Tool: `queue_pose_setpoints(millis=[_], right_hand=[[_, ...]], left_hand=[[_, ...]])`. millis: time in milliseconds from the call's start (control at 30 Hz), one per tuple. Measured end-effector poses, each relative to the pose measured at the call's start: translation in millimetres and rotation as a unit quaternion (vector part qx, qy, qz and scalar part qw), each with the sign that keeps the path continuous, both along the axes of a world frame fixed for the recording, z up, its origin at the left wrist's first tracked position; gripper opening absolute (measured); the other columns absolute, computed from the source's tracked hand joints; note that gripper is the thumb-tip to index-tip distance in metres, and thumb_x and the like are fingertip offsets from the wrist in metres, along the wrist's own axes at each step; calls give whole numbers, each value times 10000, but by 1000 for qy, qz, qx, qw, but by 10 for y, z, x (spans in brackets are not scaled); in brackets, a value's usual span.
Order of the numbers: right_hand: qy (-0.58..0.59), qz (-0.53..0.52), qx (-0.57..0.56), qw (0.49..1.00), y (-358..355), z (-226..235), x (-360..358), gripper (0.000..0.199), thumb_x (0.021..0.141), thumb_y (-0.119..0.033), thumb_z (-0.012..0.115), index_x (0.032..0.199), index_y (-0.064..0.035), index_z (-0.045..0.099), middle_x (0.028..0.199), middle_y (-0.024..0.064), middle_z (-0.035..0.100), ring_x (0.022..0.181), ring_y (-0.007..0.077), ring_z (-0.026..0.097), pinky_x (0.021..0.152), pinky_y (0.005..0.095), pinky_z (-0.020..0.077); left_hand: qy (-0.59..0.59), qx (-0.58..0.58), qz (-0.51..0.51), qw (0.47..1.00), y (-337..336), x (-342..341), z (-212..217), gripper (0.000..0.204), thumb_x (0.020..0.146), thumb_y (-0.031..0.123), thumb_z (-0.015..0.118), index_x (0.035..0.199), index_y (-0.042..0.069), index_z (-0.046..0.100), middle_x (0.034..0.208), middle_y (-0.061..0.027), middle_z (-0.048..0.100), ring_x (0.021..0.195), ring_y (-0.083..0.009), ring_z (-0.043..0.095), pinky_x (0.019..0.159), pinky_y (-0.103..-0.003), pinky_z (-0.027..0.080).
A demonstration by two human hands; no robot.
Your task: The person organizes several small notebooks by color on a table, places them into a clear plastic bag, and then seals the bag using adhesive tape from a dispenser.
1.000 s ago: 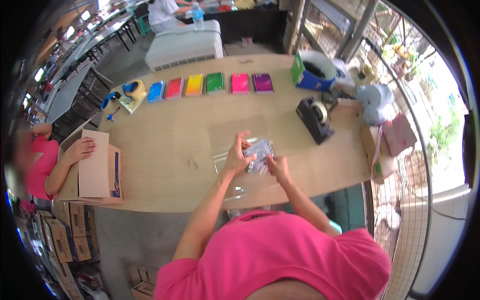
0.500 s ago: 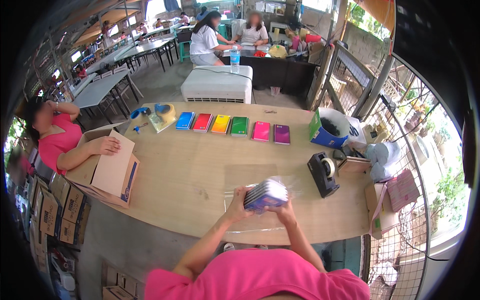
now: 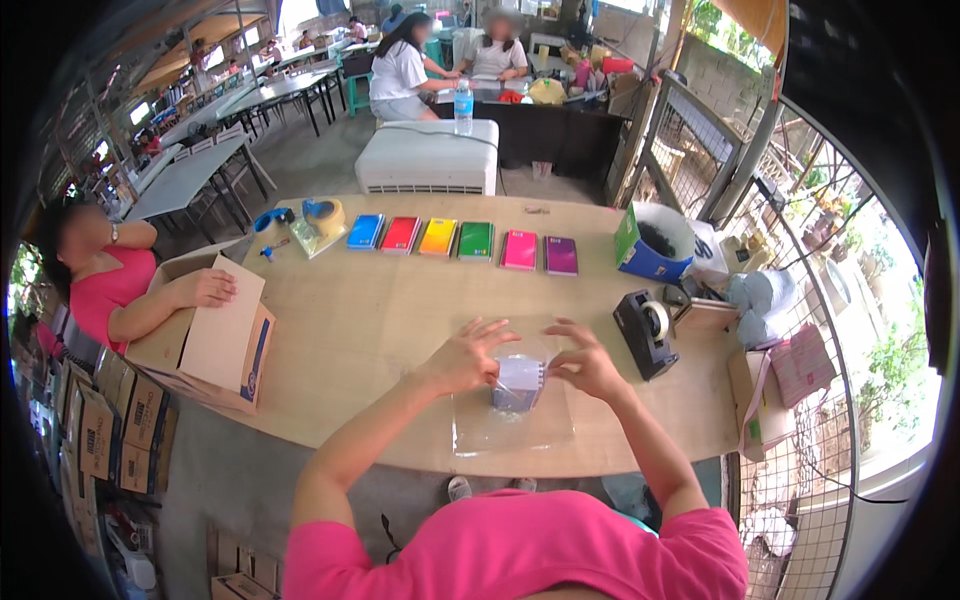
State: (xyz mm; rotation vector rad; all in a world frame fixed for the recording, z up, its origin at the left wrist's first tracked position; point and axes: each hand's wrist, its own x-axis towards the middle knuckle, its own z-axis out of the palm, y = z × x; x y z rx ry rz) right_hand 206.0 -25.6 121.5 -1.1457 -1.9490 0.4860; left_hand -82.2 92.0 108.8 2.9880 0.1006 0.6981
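1. The stack of small notebooks was between the two hands, over the near half of the table, whitish above and bluish below, with coils along its right edge. Whether it rested or was slightly lifted could not be told.
2. A clear plastic sheet lay flat beneath it, reaching out past it on the near side.
3. The left hand was at the stack's left side, its thumb side close against it, the other fingers loosely spread above. Whether it gripped anything could not be told.
4. The right hand was at the coiled edge, thumb and forefinger nearly together there, the remaining fingers raised and apart. Whether they pinched plastic, notebook or nothing was unclear.
5. Right of the hands stood a black tape dispenser; beyond it, a blue-and-green bin.
6. Farther back, six notebooks lay in a row: blue, red, yellow, green, pink, purple.
7. Left of the row were tape rolls.
8. At the table's left end, a co-worker's hand rested on the flap of a carton.
9. Past the table, a bottle stood on a white unit.
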Motion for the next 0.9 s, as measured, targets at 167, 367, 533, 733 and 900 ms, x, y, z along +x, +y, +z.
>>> queue_pose_setpoints(millis=[167, 367, 533, 733, 900], right_hand=[[361, -137, -97, 918, -283, -1100, 161, 788, 677, -284, 900, 1318, -74, 493, 1347, 126, 502, 1297, 271, 462, 1070, 440, 399], [372, -29, -197, 907, -51, -1706, -458, 1228, 527, -392, 968, 1480, -42, 278, 1418, 150, 419, 1343, 266, 400, 1125, 414, 344], [241, -164, -50, 955, -229, -1459, -428, 1102, 538, -420, 943, 1416, -67, 378, 1337, 131, 514, 1264, 287, 485, 1084, 432, 380], [-235, -15, -78, 969, -160, 183, -128, 581, 652, -231, 842, 1177, -135, 614, 1170, 31, 641, 1004, 291, 633, 833, 428, 511], [-333, 145, -121, 924, 325, 77, 94, 268, 735, -101, 761, 991, -111, 680, 982, 38, 689, 862, 283, 672, 708, 418, 527]], left_hand=[[-220, -314, 189, 904, -335, 85, -573, 927, 636, 330, 901, 1412, 125, 437, 1444, -167, 433, 1392, -288, 368, 1153, -448, 305], [-229, -638, 116, 726, -705, 691, -1468, 1006, 639, 281, 925, 1414, 42, 328, 1465, -177, 341, 1359, -225, 382, 1054, -398, 437], [-367, -474, 251, 760, -1045, 747, -1181, 867, 674, 215, 902, 1331, 41, 364, 1377, -177, 416, 1306, -234, 410, 980, -396, 485], [-304, -282, 287, 864, -1050, 553, -1127, 528, 741, 212, 827, 1174, 78, 558, 1282, -158, 469, 1200, -297, 474, 1021, -434, 421], [-141, -184, 133, 964, -632, 247, -962, 613, 689, 271, 836, 1226, 122, 581, 1284, -65, 508, 1229, -292, 464, 1001, -446, 406]])
